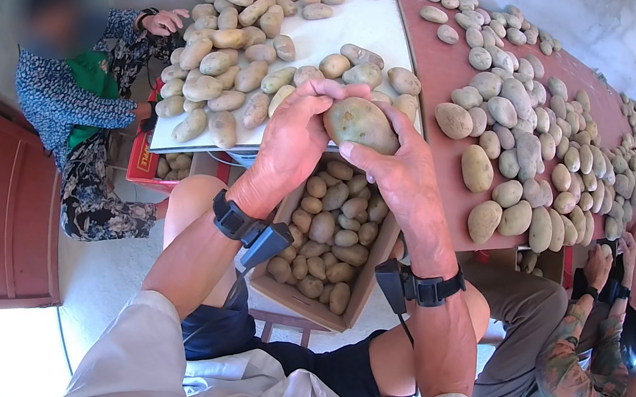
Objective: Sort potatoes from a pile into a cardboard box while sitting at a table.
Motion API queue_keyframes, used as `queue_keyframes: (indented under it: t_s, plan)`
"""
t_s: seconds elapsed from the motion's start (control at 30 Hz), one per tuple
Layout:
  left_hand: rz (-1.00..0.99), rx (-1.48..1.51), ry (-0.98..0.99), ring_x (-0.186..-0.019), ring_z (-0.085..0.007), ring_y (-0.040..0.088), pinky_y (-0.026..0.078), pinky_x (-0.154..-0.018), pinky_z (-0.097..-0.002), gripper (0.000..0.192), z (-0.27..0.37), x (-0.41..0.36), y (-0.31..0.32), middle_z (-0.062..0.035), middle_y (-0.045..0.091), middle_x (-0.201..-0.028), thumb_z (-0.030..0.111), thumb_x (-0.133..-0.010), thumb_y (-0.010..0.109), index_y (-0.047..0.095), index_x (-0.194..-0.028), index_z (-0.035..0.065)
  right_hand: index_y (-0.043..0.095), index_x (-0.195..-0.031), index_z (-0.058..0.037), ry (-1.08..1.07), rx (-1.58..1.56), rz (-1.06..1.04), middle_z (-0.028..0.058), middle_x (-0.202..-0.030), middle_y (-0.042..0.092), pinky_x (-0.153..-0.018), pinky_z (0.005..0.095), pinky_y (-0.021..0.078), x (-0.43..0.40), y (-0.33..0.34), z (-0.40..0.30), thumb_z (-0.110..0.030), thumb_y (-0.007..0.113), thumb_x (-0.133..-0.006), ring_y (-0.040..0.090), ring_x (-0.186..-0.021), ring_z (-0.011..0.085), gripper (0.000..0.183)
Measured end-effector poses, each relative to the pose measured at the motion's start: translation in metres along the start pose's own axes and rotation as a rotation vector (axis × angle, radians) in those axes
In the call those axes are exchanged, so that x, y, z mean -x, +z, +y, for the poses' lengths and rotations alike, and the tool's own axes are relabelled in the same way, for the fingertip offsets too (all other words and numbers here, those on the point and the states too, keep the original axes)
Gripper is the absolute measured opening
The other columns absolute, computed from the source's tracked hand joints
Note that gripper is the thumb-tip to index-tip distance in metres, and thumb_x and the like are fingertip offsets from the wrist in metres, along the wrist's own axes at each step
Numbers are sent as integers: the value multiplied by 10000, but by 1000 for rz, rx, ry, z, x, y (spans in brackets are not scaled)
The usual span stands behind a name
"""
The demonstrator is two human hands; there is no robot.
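Between both hands I hold one large potato (363,125), raised above the near edge of the tables; its skin has a greenish patch. My left hand (300,126) grips its left end, fingers curled over the top. My right hand (403,162) closes on its right end, with the thumb across the lower side. Below my hands, between my knees, a cardboard box (299,308) holds many loose potatoes (322,228). Just behind the held potato, more potatoes (364,74) lie on a white tabletop (363,23).
A reddish tabletop (433,73) adjoins on the right, with a large spread of potatoes (511,98). A co-worker (83,96) sits at left beside a red box (142,163). Other people (584,382) sit close on my right. Cabled bands (244,227) circle my wrists.
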State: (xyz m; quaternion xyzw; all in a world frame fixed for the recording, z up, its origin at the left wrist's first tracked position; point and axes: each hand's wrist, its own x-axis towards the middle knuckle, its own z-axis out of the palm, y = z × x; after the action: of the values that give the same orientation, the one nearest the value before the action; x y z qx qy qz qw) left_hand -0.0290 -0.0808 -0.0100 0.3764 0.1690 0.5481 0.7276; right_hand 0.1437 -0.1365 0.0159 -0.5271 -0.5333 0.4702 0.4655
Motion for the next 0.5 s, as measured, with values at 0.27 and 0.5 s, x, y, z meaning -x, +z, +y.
queue_keyframes:
  t_s: [0.27,0.5]
  plan:
    - [78,-4,-142,-1319,-322,581,431,-1159,-484,280,7,3,-2,-218,619,-1413,199,-1068,499,593,-1274,34,594,-1400,-45,209,-297,-78,24,-1177,650,-740,291,426,7,-7,-5,-435,788,-868,558,-980,93,687]
    - [86,-312,-272,-1305,-241,583,457,-1125,-403,405,-1,9,10,-134,596,-1421,238,-1114,478,563,-1430,-1,582,-1400,-44,295,-436,-97,17,-1085,653,-674,251,426,7,-12,13,-378,721,-994,564,-904,80,544]
